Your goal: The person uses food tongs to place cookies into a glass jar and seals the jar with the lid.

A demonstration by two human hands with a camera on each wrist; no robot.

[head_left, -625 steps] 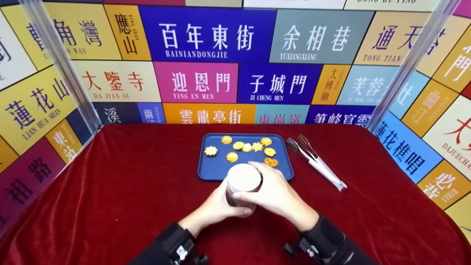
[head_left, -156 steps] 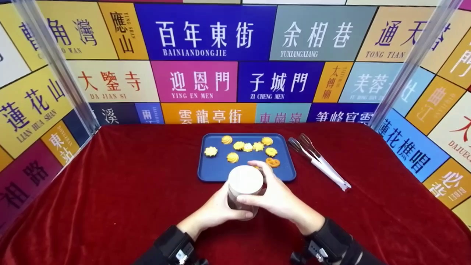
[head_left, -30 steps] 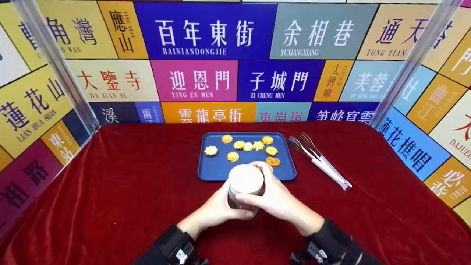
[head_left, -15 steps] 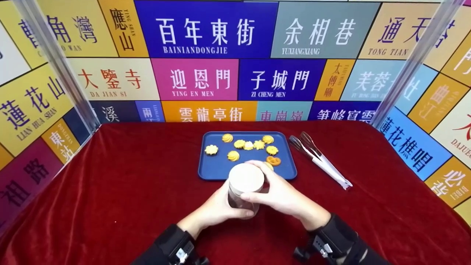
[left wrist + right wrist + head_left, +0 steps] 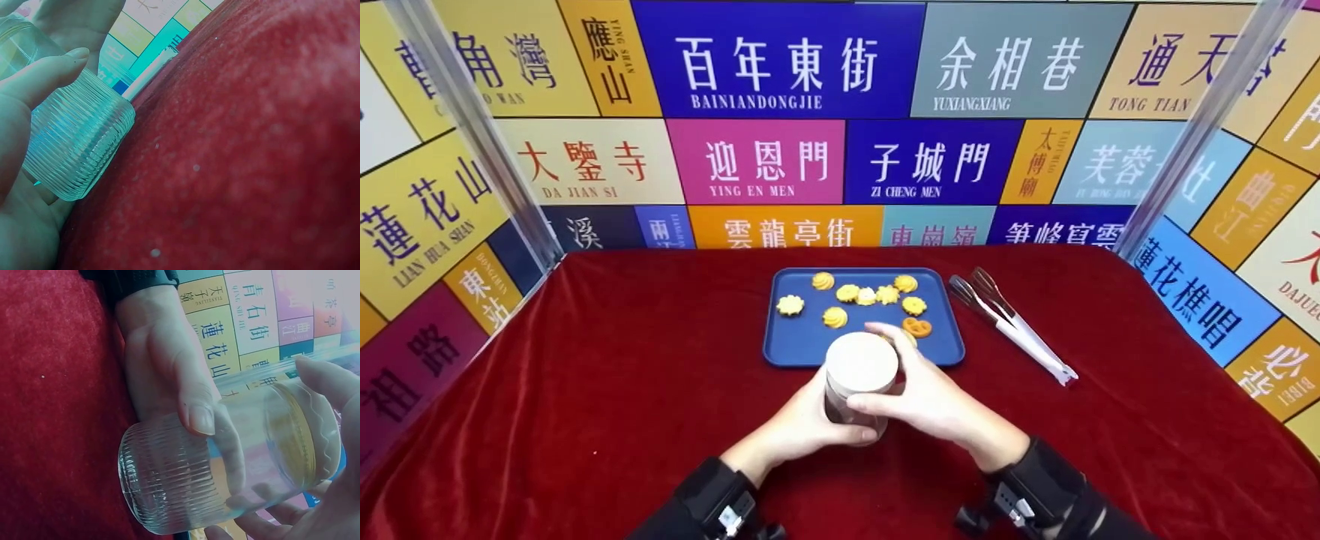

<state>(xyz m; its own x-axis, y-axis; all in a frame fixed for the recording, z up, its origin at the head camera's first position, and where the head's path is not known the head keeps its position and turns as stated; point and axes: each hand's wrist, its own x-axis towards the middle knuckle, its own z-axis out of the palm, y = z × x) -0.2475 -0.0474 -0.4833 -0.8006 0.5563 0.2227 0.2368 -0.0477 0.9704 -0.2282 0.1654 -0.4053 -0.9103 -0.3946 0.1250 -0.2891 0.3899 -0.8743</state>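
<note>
A clear glass jar (image 5: pixel 84 132) with a ribbed lower body and a white lid (image 5: pixel 862 363) stands in front of the tray. My left hand (image 5: pixel 795 424) grips its lower body, thumb across the near side. Around the lid end curls my right hand (image 5: pixel 937 397), its thumb at the lid's near edge and its fingers on the far side. In the right wrist view, a yellowish ring shows under the lid (image 5: pixel 323 433), and the glass looks see-through with nothing inside.
Behind the jar lies a blue tray (image 5: pixel 795 349) with several yellow cookies (image 5: pixel 835 317) and a pretzel-shaped one (image 5: pixel 916 327). White-handled tongs (image 5: pixel 1020 330) lie to its right. Red cloth (image 5: pixel 660 337) covers the table; a sign-covered wall (image 5: pixel 780 67) stands behind.
Both hands stay on the jar throughout. My right hand's fingers and thumb shift slightly around the lid between frames. Tray, cookies and tongs keep their places.
</note>
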